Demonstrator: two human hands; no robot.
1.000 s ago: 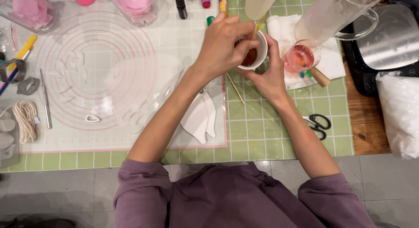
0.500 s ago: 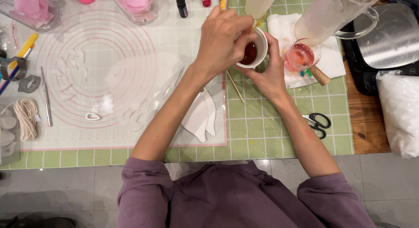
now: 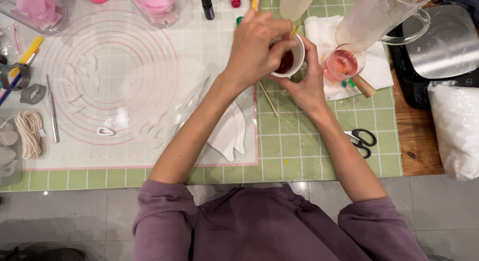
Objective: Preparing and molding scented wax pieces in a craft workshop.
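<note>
My right hand wraps from below around a small white cup of dark red liquid, held just above the green cutting mat. My left hand sits over the cup's left side, fingers pinched on a thin wooden stick that dips into the liquid. Part of the cup is hidden by my left hand. A second wooden stick lies on the mat under my hands.
A small glass of pink liquid stands on a white paper towel right of the cup. Black scissors lie on the mat. A white silicone mat, pink-filled jars, small bottles, a tall clear pitcher and a scale surround the area.
My left hand has shifted slightly over the cup with the stick, moving it around in the liquid. My right hand keeps the cup in the same place.
</note>
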